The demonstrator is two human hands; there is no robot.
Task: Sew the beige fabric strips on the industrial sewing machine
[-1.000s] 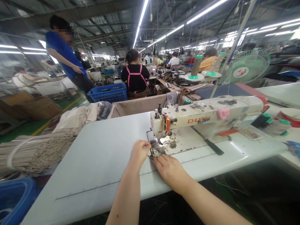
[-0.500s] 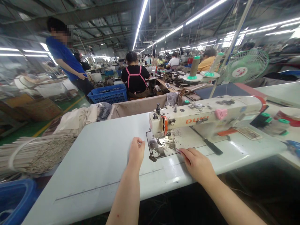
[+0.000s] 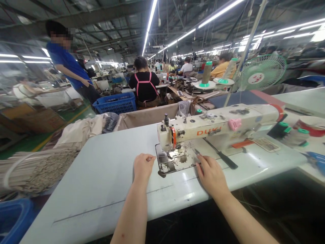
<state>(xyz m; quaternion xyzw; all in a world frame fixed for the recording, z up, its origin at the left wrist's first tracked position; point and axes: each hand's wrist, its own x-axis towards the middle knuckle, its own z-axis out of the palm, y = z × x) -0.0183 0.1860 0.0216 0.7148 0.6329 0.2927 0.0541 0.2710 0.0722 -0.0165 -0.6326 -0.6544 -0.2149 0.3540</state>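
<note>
Left hand [image 3: 143, 167] is held over the white table [image 3: 101, 169], just left of the machine [image 3: 215, 125]; thumb and forefinger are pressed together at the edge of the metal plate [image 3: 186, 161]; a thin pale thread [image 3: 161, 156] seems to be pinched there and drawn toward the needle area, though it is too fine to be followed far.

Right hand [image 3: 212, 173] is placed to the right of the needle area, over the front edge of the plate; a small pointed tool [image 3: 196, 151] is clamped between its fingers, tip directed up and away from the wrist; its exact kind cannot be told; the two hands are kept well apart.

Machine is set on the table, head to the left; its arm is marked by orange lettering and a pink clip [image 3: 234, 124]; dark wear is seen on the plate; a black handle [image 3: 228, 161] is laid beneath the arm, right of the right hand; a ruler [image 3: 88, 211] is printed along the table's near side.

Spools [image 3: 206, 74] are mounted behind the machine, a green fan [image 3: 262, 73] beside them; strips [image 3: 45, 169] are bundled left of the table; a person in blue [image 3: 67, 64] is seen standing beyond.
</note>
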